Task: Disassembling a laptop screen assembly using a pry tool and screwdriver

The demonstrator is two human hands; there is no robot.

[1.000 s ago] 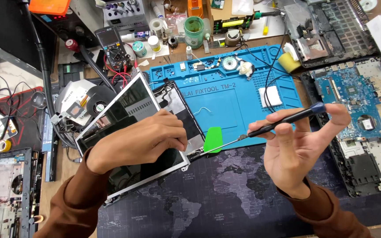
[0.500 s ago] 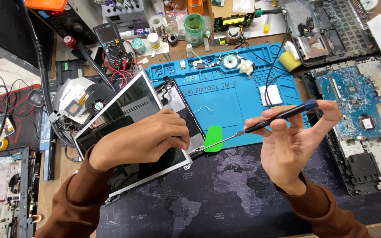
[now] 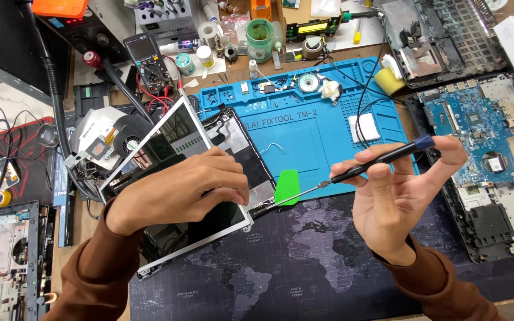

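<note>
My left hand [image 3: 182, 193] lies across a laptop screen panel [image 3: 174, 139] with a silver frame, gripping it and holding it tilted over the bench. My right hand [image 3: 397, 196] pinches a thin screwdriver [image 3: 382, 159] with a black handle and blue cap. Its metal shaft runs left and down to the panel's lower right corner [image 3: 257, 208], beside a green plastic pry pick [image 3: 287, 187]. My left hand hides the middle of the panel.
A blue repair mat [image 3: 304, 131] with small parts lies behind the panel, a dark map-printed desk mat [image 3: 304, 267] in front. An open laptop base with a blue circuit board [image 3: 483, 137] sits right. Multimeter [image 3: 147, 56], cables, jars and a fan [image 3: 132, 142] crowd the back left.
The panel's far edge has tipped up more steeply under my left hand. My right hand stays on the screwdriver, its tip still at the panel corner.
</note>
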